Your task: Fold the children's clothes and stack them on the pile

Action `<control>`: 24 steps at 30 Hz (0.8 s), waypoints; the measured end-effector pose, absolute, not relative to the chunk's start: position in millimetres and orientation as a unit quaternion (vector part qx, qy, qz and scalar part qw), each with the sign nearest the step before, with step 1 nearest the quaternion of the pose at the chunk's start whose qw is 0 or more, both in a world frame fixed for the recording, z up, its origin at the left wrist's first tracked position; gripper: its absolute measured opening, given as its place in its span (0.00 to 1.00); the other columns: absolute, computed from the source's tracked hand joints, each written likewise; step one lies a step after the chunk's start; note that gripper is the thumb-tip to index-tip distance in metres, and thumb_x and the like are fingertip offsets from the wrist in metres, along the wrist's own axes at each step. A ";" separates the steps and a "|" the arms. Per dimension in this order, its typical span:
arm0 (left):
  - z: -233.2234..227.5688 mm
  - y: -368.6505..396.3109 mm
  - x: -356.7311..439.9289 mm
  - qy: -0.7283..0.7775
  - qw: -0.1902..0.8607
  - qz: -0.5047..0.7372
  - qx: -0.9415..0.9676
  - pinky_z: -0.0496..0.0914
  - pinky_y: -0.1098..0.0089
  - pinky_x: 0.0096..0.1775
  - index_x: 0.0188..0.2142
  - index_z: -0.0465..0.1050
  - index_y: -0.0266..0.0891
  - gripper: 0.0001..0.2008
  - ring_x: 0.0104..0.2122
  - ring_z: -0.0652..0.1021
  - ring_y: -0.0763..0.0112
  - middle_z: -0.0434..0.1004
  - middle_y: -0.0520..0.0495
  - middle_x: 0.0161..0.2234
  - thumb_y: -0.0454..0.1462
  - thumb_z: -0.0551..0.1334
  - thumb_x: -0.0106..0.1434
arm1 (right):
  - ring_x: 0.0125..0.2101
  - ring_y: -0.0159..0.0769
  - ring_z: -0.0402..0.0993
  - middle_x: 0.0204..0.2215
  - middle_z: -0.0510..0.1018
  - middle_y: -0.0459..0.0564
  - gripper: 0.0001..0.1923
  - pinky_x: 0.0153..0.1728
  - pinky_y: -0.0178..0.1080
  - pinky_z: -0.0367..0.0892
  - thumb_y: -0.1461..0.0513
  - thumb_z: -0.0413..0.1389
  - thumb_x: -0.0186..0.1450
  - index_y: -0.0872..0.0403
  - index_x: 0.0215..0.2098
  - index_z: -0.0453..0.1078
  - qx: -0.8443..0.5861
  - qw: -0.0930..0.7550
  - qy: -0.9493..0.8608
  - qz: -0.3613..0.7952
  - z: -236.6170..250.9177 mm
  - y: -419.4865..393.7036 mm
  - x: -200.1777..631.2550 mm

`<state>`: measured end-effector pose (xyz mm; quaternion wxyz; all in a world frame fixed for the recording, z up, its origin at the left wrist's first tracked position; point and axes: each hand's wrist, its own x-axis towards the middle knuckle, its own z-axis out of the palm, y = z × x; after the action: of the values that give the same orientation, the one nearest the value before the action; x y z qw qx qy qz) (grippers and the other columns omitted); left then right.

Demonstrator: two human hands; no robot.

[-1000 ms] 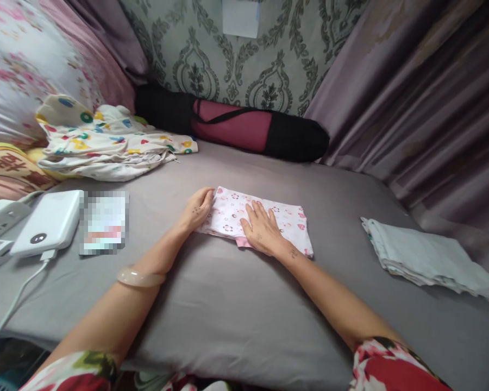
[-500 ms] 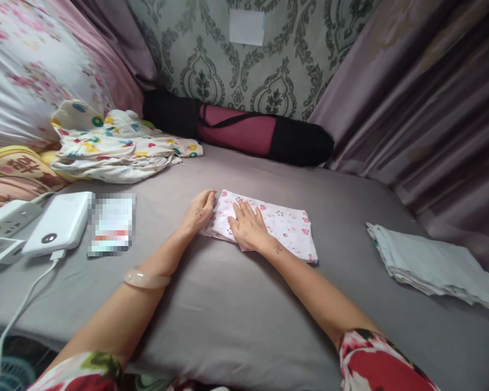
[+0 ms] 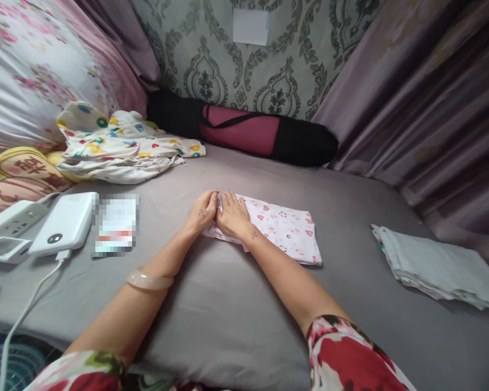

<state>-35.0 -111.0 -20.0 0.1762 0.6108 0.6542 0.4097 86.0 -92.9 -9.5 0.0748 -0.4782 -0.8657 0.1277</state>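
Hands pressed side by side on a folded printed cloth on the bed.

Folded white cloth (image 3: 283, 231) with small pink and red prints lies flat on the grey bed sheet (image 3: 236, 326), the landmark for what follows. Left hand (image 3: 202, 210) rests at the cloth's left edge, fingers loosely curled against it, gripping nothing; right hand (image 3: 232, 216) lies flat and open on the cloth's left end, touching the left hand. A pale bangle (image 3: 150, 279) circles the left wrist. Well right of the cloth sits a folded pale-green cloth (image 3: 436, 269). Left of it lie a white power bank (image 3: 64, 222) with its cable, a blurred card (image 3: 114, 225) and a white power strip (image 3: 12, 218). Beyond it, a colourful printed garment (image 3: 122, 149) and a black-and-maroon roll bag (image 3: 248, 130). A yellow cushion (image 3: 20, 171) bears red characters I cannot read.
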 end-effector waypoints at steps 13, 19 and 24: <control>-24.4 -122.8 -9.6 0.567 0.044 0.350 0.744 0.62 0.64 0.58 0.53 0.68 0.35 0.20 0.57 0.71 0.63 0.72 0.37 0.55 0.43 0.47 0.70 | 0.68 0.44 0.40 0.68 0.48 0.60 0.33 0.66 0.49 0.32 0.54 0.33 0.72 0.66 0.68 0.48 -0.516 0.075 -0.844 0.127 4.9 -101.6 165.2; -24.9 -130.1 -7.4 0.563 0.021 0.229 0.794 0.55 0.55 0.62 0.56 0.66 0.37 0.21 0.62 0.64 0.58 0.67 0.38 0.60 0.44 0.47 0.71 | 0.68 0.44 0.39 0.69 0.47 0.61 0.34 0.66 0.47 0.34 0.52 0.35 0.72 0.67 0.68 0.46 -0.536 0.064 -0.833 0.122 -11.2 -100.5 175.8; -20.2 -132.9 -8.4 0.560 0.024 0.183 0.807 0.55 0.53 0.62 0.56 0.67 0.38 0.22 0.63 0.63 0.57 0.66 0.38 0.60 0.45 0.46 0.70 | 0.68 0.42 0.39 0.69 0.46 0.59 0.34 0.66 0.46 0.35 0.52 0.34 0.72 0.65 0.69 0.46 -0.526 0.062 -0.835 0.150 -3.2 -103.0 179.8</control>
<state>-8.4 -132.9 -20.2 0.0242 0.8075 0.5602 0.1833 179.8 -103.0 -3.2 0.0621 -0.5260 -0.8348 0.1502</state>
